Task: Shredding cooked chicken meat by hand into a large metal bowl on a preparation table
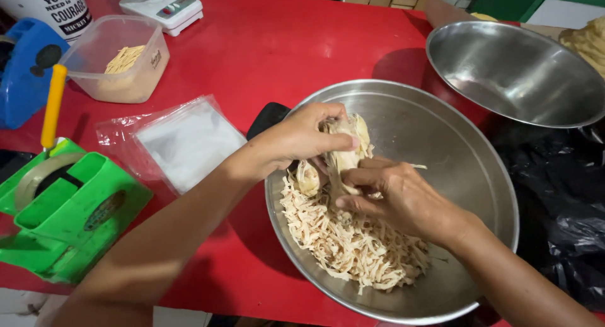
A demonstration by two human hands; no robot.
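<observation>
Shredding step looks mid-way: left hand [302, 138] grips the top of a cooked chicken piece [343, 152], fingers curled tight around it, while right hand [394, 198] pinches a strip low on the same piece, thumb and fingers pressed together on the meat. The piece sits held just above the near-left part of a big steel bowl [466, 176], over a pile of shredded chicken [350, 239] lying on the bowl's near-left side. Judging by the grip, the next move calls for a firm hold on top and a pull along the grain so the strip drops into the pile. Counts: two steel bowls, the second empty bowl [517, 75] far right; one plastic tub [120, 59] with some shreds, far left; one stack of clear bags [183, 141]; one green tape dispenser [66, 213] near left; one white scale [167, 9] far; red table [271, 43].
</observation>
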